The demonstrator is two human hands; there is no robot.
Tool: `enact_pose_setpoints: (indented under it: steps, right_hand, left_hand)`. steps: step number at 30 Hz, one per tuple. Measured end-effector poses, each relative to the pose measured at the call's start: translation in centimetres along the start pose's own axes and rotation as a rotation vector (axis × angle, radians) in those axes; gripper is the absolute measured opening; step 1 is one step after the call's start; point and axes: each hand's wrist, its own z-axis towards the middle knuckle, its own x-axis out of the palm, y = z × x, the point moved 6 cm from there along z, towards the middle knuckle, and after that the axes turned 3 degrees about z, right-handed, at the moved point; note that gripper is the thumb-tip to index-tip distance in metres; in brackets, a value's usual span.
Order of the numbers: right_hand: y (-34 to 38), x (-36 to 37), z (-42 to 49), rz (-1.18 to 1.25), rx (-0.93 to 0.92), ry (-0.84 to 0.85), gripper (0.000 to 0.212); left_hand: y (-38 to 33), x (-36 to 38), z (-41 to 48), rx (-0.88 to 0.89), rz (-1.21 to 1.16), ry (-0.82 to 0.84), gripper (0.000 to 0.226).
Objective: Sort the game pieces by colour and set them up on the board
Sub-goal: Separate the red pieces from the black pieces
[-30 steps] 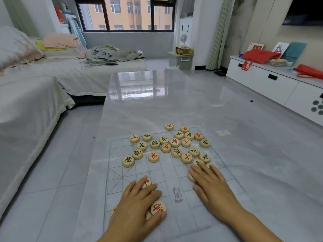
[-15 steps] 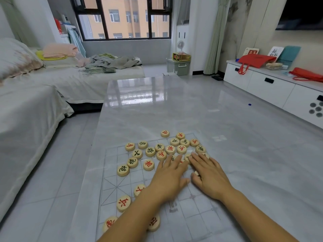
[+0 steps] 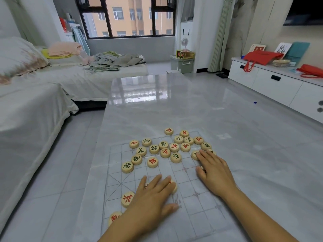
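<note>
Nearest me, a wooden piece (image 3: 114, 218) with a red character sits at the near left of the board (image 3: 201, 206). My left forearm hides half of it and I cannot read it. Just beyond lies the red 兵 piece (image 3: 127, 199), face up and plain to read.

My left grip (image 3: 153, 194) lies flat on the board with fingers straight and closes round nothing. Its fingertips rest on a covered piece (image 3: 174, 187) that shows only a sliver of red. By my thumb a faint printed mark on the clear sheet is too pale to read.

My right grip (image 3: 215, 172) is flat as well, fingers straight, holding nothing. Its fingertips press on a pale piece (image 3: 194, 155) whose character is mostly hidden.

Past both grips the loose pieces lie mixed on the far half of the board. I can read a red 炮 piece (image 3: 153, 162), two green 炮 pieces (image 3: 127, 167) to its left, and a green 車 piece (image 3: 163, 144) farther on. The farthest piece (image 3: 168, 131) lies just off the grid on the table (image 3: 174, 105).

Far right, on the white cabinet (image 3: 262, 77), a card with black brush writing (image 3: 282, 48) is too small to read.
</note>
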Motion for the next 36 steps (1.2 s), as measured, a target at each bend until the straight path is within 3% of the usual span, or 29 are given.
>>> enact_pose_setpoints:
  steps: [3,5,9,11,14,21,26,32,36]
  right_hand:
    - [0.1,0.2,0.0,-0.049,0.002,0.017,0.086]
    - [0.5,0.2,0.0,-0.079,0.001,0.015,0.084]
    - [4.1,0.3,0.2,-0.148,-0.109,-0.012,0.058]
    - [6.3,0.6,0.7,-0.124,-0.178,-0.008,0.054]
    - [7.5,1.1,1.6,-0.062,-0.226,0.02,0.074]
    - [2.0,1.0,0.7,-0.131,-0.061,0.063,0.099]
    - [-2.2,-0.5,-0.3,-0.074,0.11,0.134,0.049]
    - [-2.9,-0.9,-0.4,-0.035,0.126,0.11,0.046]
    - [-2.9,-0.8,-0.4,-0.003,0.127,0.103,0.045]
  left_hand:
    - [1.8,0.3,-1.3,-0.074,-0.034,-0.038,0.109]
    - [2.3,0.5,-1.7,-0.101,-0.064,-0.055,0.114]
    - [2.3,0.7,-1.7,-0.124,-0.13,-0.09,0.1]
    - [2.4,0.7,-1.6,-0.136,-0.135,-0.098,0.088]
    - [2.7,0.6,-1.2,-0.152,-0.127,-0.086,0.067]
    - [4.7,-1.1,3.4,-0.185,-0.228,-0.121,0.073]
    - [1.6,-1.8,5.7,-0.049,-0.2,-0.069,0.072]
    - [-1.1,-4.1,10.7,0.024,-0.041,-0.156,0.068]
    - [-0.7,-3.3,14.0,0.033,0.018,-0.047,0.069]
